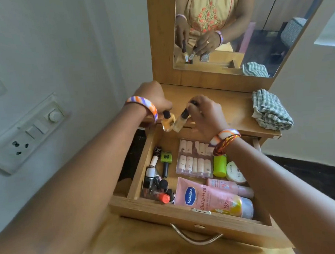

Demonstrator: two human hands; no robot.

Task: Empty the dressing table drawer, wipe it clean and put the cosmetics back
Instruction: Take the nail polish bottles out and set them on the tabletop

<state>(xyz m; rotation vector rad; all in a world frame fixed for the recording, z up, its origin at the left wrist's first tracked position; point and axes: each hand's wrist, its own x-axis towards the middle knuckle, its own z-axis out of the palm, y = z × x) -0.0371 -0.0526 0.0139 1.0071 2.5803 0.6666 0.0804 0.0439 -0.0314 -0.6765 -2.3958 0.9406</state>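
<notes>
The wooden drawer (187, 214) stands pulled out and holds many cosmetics: a pink Vaseline tube (208, 200), a clear box of small tubes (194, 161), a green bottle (219, 166), a white jar (234, 172) and several nail polishes (158, 178) at the left. Above the drawer's back edge my left hand (155, 100) grips a yellow nail polish bottle (168, 122) by its black cap. My right hand (205, 112) holds a pale nail polish bottle (180, 122), tilted, beside the yellow one.
A folded checked cloth (269, 110) lies on the dressing table top (232, 105) at the right. The mirror (235, 24) rises behind. A switchboard (26, 133) is on the wall to the left. The drawer's metal handle (197, 239) points toward me.
</notes>
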